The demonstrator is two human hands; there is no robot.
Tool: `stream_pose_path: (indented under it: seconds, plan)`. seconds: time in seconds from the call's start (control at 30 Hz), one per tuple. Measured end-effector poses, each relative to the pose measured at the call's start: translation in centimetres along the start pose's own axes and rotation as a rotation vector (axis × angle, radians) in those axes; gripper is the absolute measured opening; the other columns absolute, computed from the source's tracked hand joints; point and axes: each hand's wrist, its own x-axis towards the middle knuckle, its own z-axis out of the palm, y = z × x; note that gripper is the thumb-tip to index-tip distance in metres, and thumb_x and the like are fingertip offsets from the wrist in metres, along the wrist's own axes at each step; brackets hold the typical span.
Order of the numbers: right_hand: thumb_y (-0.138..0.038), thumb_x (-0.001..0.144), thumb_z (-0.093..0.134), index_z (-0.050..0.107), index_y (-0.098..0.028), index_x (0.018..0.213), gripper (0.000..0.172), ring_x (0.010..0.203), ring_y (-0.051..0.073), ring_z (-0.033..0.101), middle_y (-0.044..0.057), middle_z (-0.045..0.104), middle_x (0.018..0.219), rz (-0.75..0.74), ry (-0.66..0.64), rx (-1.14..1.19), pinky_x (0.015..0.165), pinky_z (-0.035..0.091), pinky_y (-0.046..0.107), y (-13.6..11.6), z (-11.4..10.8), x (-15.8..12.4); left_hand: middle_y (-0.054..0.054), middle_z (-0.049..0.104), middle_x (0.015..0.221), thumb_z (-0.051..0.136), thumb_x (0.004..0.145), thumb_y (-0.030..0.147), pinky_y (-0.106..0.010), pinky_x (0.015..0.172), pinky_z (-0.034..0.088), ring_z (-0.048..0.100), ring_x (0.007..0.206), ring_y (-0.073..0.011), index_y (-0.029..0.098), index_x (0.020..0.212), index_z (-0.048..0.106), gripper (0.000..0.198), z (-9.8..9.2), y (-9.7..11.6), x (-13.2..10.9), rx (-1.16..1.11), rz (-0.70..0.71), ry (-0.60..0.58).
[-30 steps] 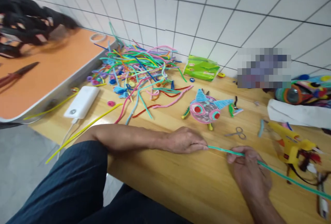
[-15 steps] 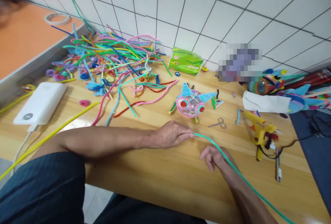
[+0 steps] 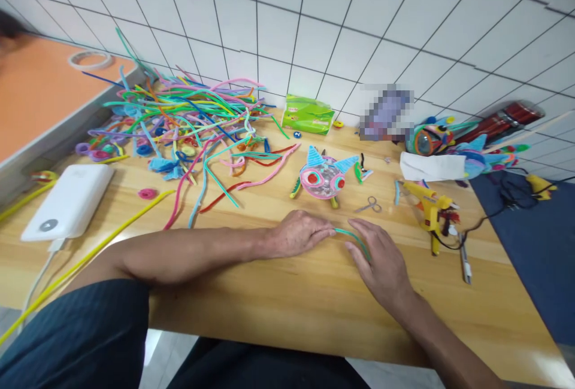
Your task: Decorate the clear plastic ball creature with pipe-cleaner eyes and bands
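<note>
My left hand (image 3: pixel 299 234) lies on the wooden table (image 3: pixel 287 305), fingers pressed together on the end of a teal pipe cleaner (image 3: pixel 351 236). My right hand (image 3: pixel 381 260) rests just right of it, fingers stretched flat over the same pipe cleaner, which curves under the fingers and is hidden beyond them. Behind both hands sits a pink round craft creature (image 3: pixel 323 178) with blue ears and red eyes. Small scissors (image 3: pixel 369 204) lie to its right.
A heap of coloured pipe cleaners (image 3: pixel 188 125) covers the back left. A white power bank (image 3: pixel 67 200) and long yellow pipe cleaner (image 3: pixel 90 254) lie left. A yellow glue gun (image 3: pixel 429 206) with cord, a green packet (image 3: pixel 308 115) and more craft figures (image 3: pixel 453 143) stand right.
My right hand slid left along the teal pipe cleaner toward my left hand and went from gripping it to lying flat on it. The long tail of the pipe cleaner is out of sight now.
</note>
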Motion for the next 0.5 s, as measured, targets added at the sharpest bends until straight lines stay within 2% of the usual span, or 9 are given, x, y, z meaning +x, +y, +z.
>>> stream_pose_path:
  seconds: [0.1, 0.23, 0.5]
  plan:
    - [-0.025, 0.108, 0.060, 0.072, -0.026, 0.123, 0.019, 0.095, 0.024, 0.080, 0.006, 0.083, 0.106, 0.059, -0.063, 0.075, 0.085, 0.065, 0.037, 0.4, 0.4, 0.4, -0.004, 0.084, 0.090, 0.050, 0.116, 0.037, -0.025, 0.074, 0.053, 0.080, 0.082, -0.0176, 0.018, 0.104, 0.080, 0.038, 0.0, 0.1, -0.1, 0.015, 0.014, 0.031]
    - [-0.023, 0.104, 0.064, 0.076, -0.026, 0.102, 0.013, 0.075, 0.019, 0.077, 0.001, 0.080, 0.085, 0.159, -0.093, 0.184, 0.071, 0.061, 0.029, 0.4, -0.2, 1.0, -0.004, 0.083, 0.090, 0.053, 0.115, 0.037, -0.025, 0.073, 0.053, 0.079, 0.080, -0.0171, 0.019, 0.104, 0.080, 0.034, -0.1, 0.3, 0.0, -0.001, 0.032, 0.068]
    - [-0.027, 0.099, 0.073, 0.081, -0.026, 0.098, 0.008, 0.074, 0.017, 0.073, 0.002, 0.079, 0.085, 0.233, -0.006, 0.311, 0.069, 0.058, 0.029, -0.1, -1.4, 2.6, -0.004, 0.082, 0.088, 0.050, 0.115, 0.035, -0.024, 0.070, 0.051, 0.075, 0.075, -0.0157, 0.017, 0.103, 0.079, 0.037, -1.2, 0.8, 0.2, -0.037, 0.036, 0.098]
